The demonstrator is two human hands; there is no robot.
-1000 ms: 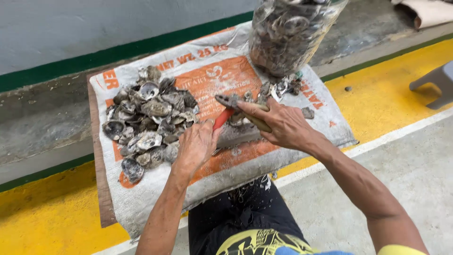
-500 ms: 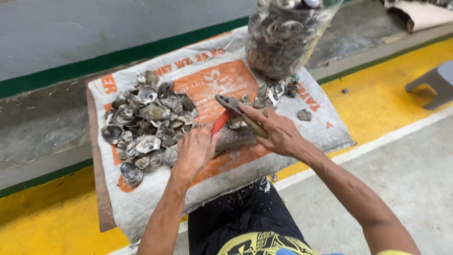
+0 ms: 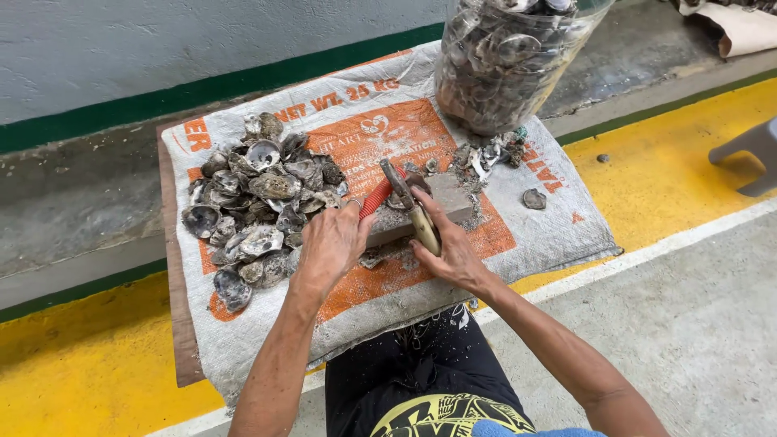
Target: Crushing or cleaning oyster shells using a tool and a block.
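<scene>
The right hand (image 3: pixel 455 252) is clenched around the pale wooden handle of a dark-bladed knife (image 3: pixel 409 204), whose tip lies over a small shell on a grey stone block (image 3: pixel 433 209) in the middle of a white and orange woven sack (image 3: pixel 518 235). The left hand (image 3: pixel 330 247) rests on the block's near-left end with fingers curled down over a red ribbed hose piece (image 3: pixel 375 197); whether it grips it I cannot tell. A heap of grey oyster shells (image 3: pixel 255 198) lies just left of the hands, a clear plastic bag full of shells (image 3: pixel 506 57) stands behind the block with loose shell bits (image 3: pixel 484 155) at its foot, and a grey stool leg (image 3: pixel 749 158) sits well apart at the right.
</scene>
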